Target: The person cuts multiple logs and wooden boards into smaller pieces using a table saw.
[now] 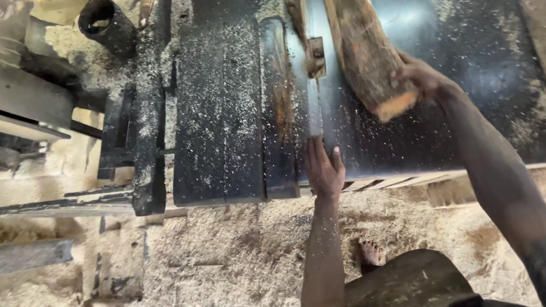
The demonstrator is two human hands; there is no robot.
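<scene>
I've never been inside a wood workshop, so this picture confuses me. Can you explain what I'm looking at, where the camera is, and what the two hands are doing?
The camera sits on a person's head and looks straight down, so you see their own arms. Below is a dark metal saw table dusted with sawdust. A rough wooden block lies on it beside a narrow upright part at the table's middle, probably the blade area. The right hand grips the block's near end. The left hand rests flat on the table's near edge, holding nothing. Sawdust covers the floor, and a bare foot shows below.
</scene>
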